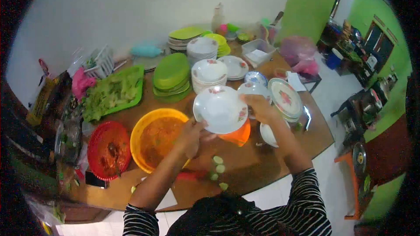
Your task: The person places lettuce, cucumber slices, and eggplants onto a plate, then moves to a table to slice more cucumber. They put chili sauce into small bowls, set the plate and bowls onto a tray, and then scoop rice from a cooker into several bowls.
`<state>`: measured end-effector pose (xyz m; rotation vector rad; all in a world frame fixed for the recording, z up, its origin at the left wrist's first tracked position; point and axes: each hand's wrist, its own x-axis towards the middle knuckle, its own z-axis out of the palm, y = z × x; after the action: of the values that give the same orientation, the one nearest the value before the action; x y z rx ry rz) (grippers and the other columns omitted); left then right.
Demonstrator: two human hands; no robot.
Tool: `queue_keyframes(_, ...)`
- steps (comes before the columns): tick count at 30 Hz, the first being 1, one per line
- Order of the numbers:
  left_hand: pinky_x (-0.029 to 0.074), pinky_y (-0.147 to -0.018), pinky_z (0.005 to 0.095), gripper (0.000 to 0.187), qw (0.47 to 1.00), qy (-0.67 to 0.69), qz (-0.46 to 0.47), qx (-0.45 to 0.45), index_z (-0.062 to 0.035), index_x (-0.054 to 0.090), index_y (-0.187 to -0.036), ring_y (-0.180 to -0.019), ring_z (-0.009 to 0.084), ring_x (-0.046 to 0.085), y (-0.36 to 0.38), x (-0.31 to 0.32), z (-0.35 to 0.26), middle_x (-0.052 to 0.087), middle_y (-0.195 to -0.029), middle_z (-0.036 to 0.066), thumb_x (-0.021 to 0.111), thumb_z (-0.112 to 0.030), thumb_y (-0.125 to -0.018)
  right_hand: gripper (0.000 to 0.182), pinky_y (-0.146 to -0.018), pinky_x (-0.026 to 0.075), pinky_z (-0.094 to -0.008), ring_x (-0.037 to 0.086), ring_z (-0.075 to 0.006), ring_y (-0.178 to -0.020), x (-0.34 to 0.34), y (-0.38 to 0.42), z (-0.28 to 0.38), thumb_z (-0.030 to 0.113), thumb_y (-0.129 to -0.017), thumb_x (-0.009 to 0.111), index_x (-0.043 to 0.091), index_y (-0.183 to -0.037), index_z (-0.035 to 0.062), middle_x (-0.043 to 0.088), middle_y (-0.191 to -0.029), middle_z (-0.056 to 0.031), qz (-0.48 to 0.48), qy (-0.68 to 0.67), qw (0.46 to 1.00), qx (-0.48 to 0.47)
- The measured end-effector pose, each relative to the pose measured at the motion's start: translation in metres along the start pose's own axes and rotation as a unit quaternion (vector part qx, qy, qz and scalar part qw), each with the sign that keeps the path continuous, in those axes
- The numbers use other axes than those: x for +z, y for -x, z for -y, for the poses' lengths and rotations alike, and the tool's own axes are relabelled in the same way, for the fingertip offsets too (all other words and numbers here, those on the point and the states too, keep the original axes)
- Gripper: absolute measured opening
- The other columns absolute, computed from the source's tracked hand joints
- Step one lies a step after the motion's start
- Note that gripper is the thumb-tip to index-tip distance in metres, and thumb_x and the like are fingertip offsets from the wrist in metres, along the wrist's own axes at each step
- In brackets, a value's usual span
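Note:
A white, shallow bowl-like plate with red flowers (221,110) is held up over the table, tilted so its inside faces me. My left hand (190,137) is closed on its lower left rim. On the right side, my right hand (259,108) grips the rim with its fingers. Just behind the plate stands a stack of similar flowered bowls (210,72). Partly hidden below it is an orange object (239,134). Close to my left hand is a yellow basin (139,159) with reddish-orange food in it.
A red basin (94,164) holds sauce and a spoon. Lettuce (111,91) lies on a green tray. Green plates (170,72), oval flowered plates (285,98) and a clear plastic container (259,51) stand around. Cucumber slices (218,166) and a phone (96,180) lie nearer the front edge.

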<state>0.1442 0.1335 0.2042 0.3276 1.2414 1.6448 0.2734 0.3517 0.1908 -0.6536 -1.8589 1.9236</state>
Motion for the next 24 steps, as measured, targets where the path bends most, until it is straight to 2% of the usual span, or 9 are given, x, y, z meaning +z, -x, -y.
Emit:
queue_keyframes(2,0.053,-0.077,0.0336,0.034,0.999,-0.028,0.011,0.035,0.0048,0.039,-0.115,-0.093,0.0268,0.056,-0.033,0.012,-0.004,0.050,-0.106,0.015,0.045,-0.012,-0.086,0.030,-0.058,0.045,-0.0262,0.054,-0.0099,-0.063,-0.035,-0.032,0.006,0.030,-0.083,0.056,0.061,-0.091,0.0010,0.060,-0.078,-0.0046,-0.027,-0.021,0.999,0.019)
queue_keyframes(3,0.053,-0.077,0.0339,0.033,0.998,-0.022,0.012,0.054,0.0048,0.040,-0.114,-0.094,0.0269,0.055,-0.050,0.016,-0.007,0.050,-0.105,0.015,0.044,-0.011,-0.086,0.030,-0.059,0.045,-0.0286,0.056,-0.0139,-0.064,-0.067,-0.063,-0.006,0.030,-0.082,0.056,0.062,-0.090,0.0019,0.061,-0.079,-0.0077,-0.107,0.150,0.982,-0.028)
queue_keyframes(6,0.054,-0.075,0.0350,0.029,0.998,0.001,-0.006,0.060,0.0044,0.041,-0.111,-0.096,0.0273,0.053,-0.115,0.014,-0.019,0.048,-0.106,0.015,0.043,-0.004,-0.083,0.027,-0.066,0.047,-0.0369,0.060,-0.0274,-0.076,-0.155,-0.143,-0.054,0.028,-0.079,0.058,0.063,-0.091,0.0044,0.062,-0.086,-0.0169,-0.250,0.395,0.869,-0.161)
queue_keyframes(9,0.055,-0.075,0.0350,0.027,0.997,0.054,-0.026,0.055,0.0043,0.039,-0.108,-0.095,0.0270,0.052,-0.155,0.011,-0.040,0.046,-0.107,0.015,0.042,0.001,-0.081,0.035,-0.069,0.046,-0.0415,0.060,-0.0297,-0.081,-0.198,-0.186,-0.091,0.031,-0.076,0.059,0.062,-0.089,-0.0012,0.060,-0.089,-0.0224,-0.208,0.647,0.722,-0.129)
queue_keyframes(12,0.053,-0.075,0.0351,0.025,0.993,-0.012,-0.088,0.077,0.0032,0.044,-0.107,-0.094,0.0257,0.053,-0.186,-0.002,-0.050,0.050,-0.106,0.014,0.043,-0.007,-0.084,0.045,-0.076,0.044,-0.0413,0.059,-0.0324,-0.085,-0.204,-0.207,-0.109,0.039,-0.067,0.065,0.062,-0.090,0.0003,0.061,-0.090,-0.0212,-0.193,0.675,0.712,-0.003)
queue_keyframes(15,0.053,-0.077,0.0353,0.027,0.994,-0.004,-0.088,0.070,0.0018,0.041,-0.110,-0.095,0.0266,0.052,-0.201,-0.010,-0.059,0.047,-0.110,0.014,0.043,-0.006,-0.084,0.054,-0.079,0.044,-0.0380,0.058,-0.0326,-0.087,-0.228,-0.219,-0.112,0.046,-0.061,0.068,0.062,-0.094,0.0028,0.061,-0.094,-0.0201,-0.091,0.557,0.824,-0.044)
queue_keyframes(17,0.050,-0.081,0.0362,0.031,0.993,-0.020,-0.102,0.050,-0.0015,0.038,-0.114,-0.095,0.0261,0.052,-0.209,-0.017,-0.062,0.047,-0.110,0.013,0.043,-0.005,-0.083,0.057,-0.081,0.044,-0.0359,0.059,-0.0305,-0.089,-0.250,-0.228,-0.115,0.049,-0.062,0.068,0.062,-0.098,0.0054,0.061,-0.096,-0.0188,-0.071,0.578,0.806,-0.106)
queue_keyframes(20,0.049,-0.084,0.0368,0.032,0.993,-0.021,-0.110,0.039,-0.0025,0.039,-0.114,-0.097,0.0258,0.051,-0.208,-0.021,-0.065,0.047,-0.110,0.012,0.045,-0.005,-0.083,0.061,-0.081,0.044,-0.0354,0.059,-0.0305,-0.088,-0.262,-0.244,-0.113,0.053,-0.064,0.066,0.061,-0.101,0.0054,0.061,-0.097,-0.0183,-0.119,0.647,0.753,0.028)
queue_keyframes(24,0.048,-0.085,0.0373,0.030,0.991,-0.040,-0.111,0.055,-0.0026,0.041,-0.111,-0.097,0.0262,0.051,-0.205,-0.021,-0.068,0.046,-0.110,0.012,0.048,-0.007,-0.082,0.047,-0.071,0.046,-0.0342,0.060,-0.0244,-0.079,-0.251,-0.229,-0.072,0.039,-0.069,0.069,0.062,-0.098,0.0035,0.063,-0.089,-0.0126,-0.153,0.586,0.791,0.085)
